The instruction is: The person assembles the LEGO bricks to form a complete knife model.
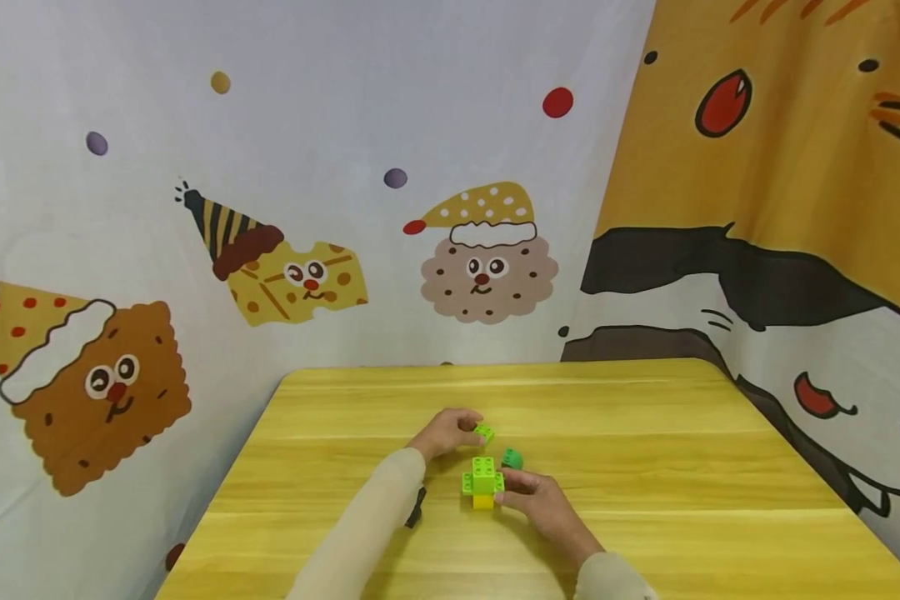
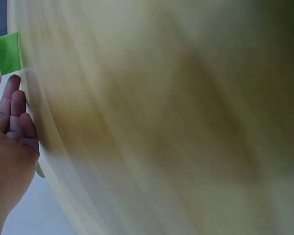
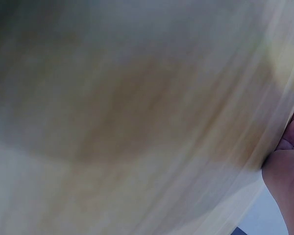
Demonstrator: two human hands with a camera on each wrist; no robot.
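Note:
My left hand (image 1: 447, 432) reaches farther over the table and pinches a light green toy building block (image 1: 484, 433) between thumb and fingers. The left wrist view shows this block (image 2: 9, 54) at its upper left edge, with the other fingers slightly bent below it. Nearer to me stands a small build of blocks (image 1: 483, 477), light green on top with a yellow block (image 1: 483, 502) at its base. The thumb and fingers of my right hand (image 1: 537, 500) grip its right side. In the right wrist view only part of that hand (image 3: 289, 156) appears, without the build.
Just behind the build, close to the right fingertips, lies a darker green rounded block (image 1: 512, 458). A black piece (image 1: 416, 508) is partly covered by the left sleeve (image 1: 367, 517). The wood-grain table (image 1: 645, 433) meets a curtain with cartoon prints (image 1: 330, 125) at its far edge.

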